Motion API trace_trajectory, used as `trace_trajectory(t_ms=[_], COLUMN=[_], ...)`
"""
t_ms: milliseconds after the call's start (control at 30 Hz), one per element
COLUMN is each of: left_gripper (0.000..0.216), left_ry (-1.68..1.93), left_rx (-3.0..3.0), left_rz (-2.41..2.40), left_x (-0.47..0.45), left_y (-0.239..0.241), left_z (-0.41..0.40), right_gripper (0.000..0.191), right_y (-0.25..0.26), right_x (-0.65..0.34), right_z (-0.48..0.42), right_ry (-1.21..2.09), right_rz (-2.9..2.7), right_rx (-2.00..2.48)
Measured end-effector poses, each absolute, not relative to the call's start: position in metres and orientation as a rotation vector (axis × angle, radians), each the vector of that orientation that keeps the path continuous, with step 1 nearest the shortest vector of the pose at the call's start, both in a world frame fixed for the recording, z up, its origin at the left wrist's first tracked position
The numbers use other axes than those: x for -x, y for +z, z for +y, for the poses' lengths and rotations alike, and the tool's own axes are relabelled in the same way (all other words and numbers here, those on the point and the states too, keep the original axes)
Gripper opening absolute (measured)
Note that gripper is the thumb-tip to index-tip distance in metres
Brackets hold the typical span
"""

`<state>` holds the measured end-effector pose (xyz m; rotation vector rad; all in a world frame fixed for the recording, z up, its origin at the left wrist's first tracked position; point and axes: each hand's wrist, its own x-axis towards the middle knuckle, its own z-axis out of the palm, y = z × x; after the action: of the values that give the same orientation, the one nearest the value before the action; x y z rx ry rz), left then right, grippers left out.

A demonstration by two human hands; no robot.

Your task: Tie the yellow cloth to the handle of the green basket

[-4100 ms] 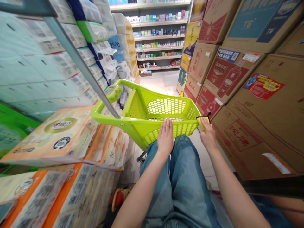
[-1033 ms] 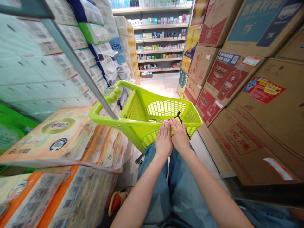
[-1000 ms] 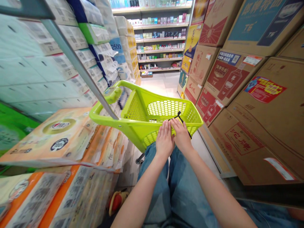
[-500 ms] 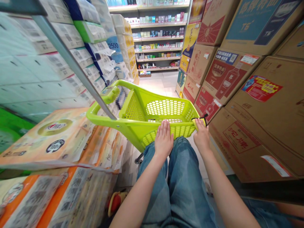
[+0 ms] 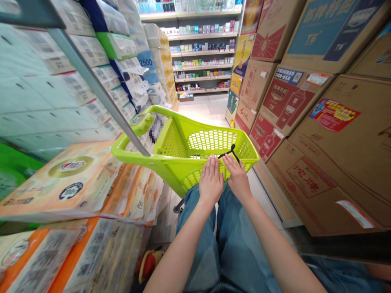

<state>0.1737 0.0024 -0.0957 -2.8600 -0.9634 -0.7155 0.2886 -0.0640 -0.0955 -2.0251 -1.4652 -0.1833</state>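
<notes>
A lime-green shopping basket cart (image 5: 168, 142) with latticed sides stands right in front of my knees. My left hand (image 5: 211, 179) rests on its near rim with the fingers stretched out flat, holding nothing. Close beside it, my right hand (image 5: 238, 179) presses a yellow cloth with black edging (image 5: 233, 154) over the same rim. Most of the cloth is hidden under the fingers; its black border and loop stick up inside the basket.
Brown cartons (image 5: 332, 154) are stacked along the right. Orange tissue packs (image 5: 61, 175) and white packs (image 5: 45, 97) pile up on the left. A grey metal pole (image 5: 100, 93) slants up from the cart. Shelves of small goods (image 5: 201, 53) stand beyond the tiled floor (image 5: 210, 106).
My right hand has slid left along the near rim with the cloth, from the right corner to beside my left hand. My left hand has stayed in place.
</notes>
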Motion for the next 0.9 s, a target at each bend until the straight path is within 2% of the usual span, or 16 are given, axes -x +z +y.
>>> trace_trajectory(t_ms=[367, 533, 733, 900], left_gripper=[0.066, 0.067, 0.066, 0.067], left_ry=[-0.746, -0.73, -0.683, -0.714], left_rx=[2.859, 2.85, 2.848, 2.834], left_rz=[-0.952, -0.989, -0.945, -0.942], left_x=[-0.173, -0.174, -0.171, -0.171], left_y=[-0.095, -0.093, -0.096, -0.099], left_z=[0.002, 0.0, 0.003, 0.005], right_gripper=[0.087, 0.081, 0.074, 0.078], right_y=[-0.125, -0.116, -0.097, -0.096], right_x=[-0.377, -0.333, -0.256, -0.265], right_z=[-0.113, -0.084, -0.043, -0.052], right_ry=[-0.199, -0.268, -0.174, -0.132], right_rz=[-1.11, -0.948, -1.258, -1.383], right_rx=[2.068, 2.153, 2.091, 1.98])
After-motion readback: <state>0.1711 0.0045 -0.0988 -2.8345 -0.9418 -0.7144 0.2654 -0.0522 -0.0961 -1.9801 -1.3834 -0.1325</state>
